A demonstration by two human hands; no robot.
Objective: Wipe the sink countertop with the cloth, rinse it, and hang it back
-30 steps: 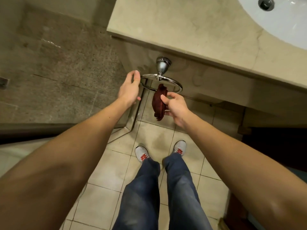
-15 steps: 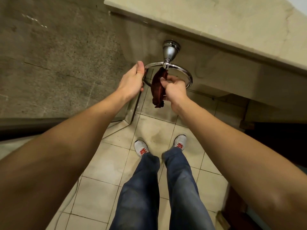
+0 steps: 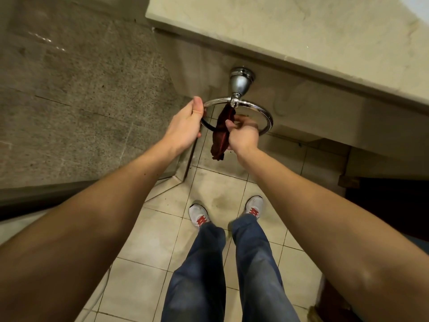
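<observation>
Cloth (image 3: 221, 133): dark red, bunched into a narrow strip, hanging through the chrome towel ring (image 3: 263, 111) just under the ring's mount (image 3: 240, 82); its lower end dangles free above the tiled floor (image 3: 209, 189).

Right hand (image 3: 242, 135): grip closed around the middle of the cloth — thumb pressed on the near side, fingers curled behind, inside the ring's loop.

Left hand (image 3: 185, 126): grip pinched on the ring's left edge, thumb on top and fingers under, steadying it.

Ring: fixed to the front face below the edge of the desk (image 3: 301, 31), tilted up toward level in the left hand rather than hanging flat against the face.

Stage, as I judge it: the last step, hanging the cloth back. Whether the cloth is already draped over the metal or only pushed through cannot be told, since the top of it is hidden behind the mount.

Handling: soft, limp and light; it will fold wherever it is held and will carry no shape of its own. If damp from rinsing it should cling a little and weigh more at the low end.

Where to hold: near the middle, as now, so both ends can fall evenly either side of the ring.

Risk: an uneven drape — the longer side may drag the cloth off onto the floor once released.
</observation>
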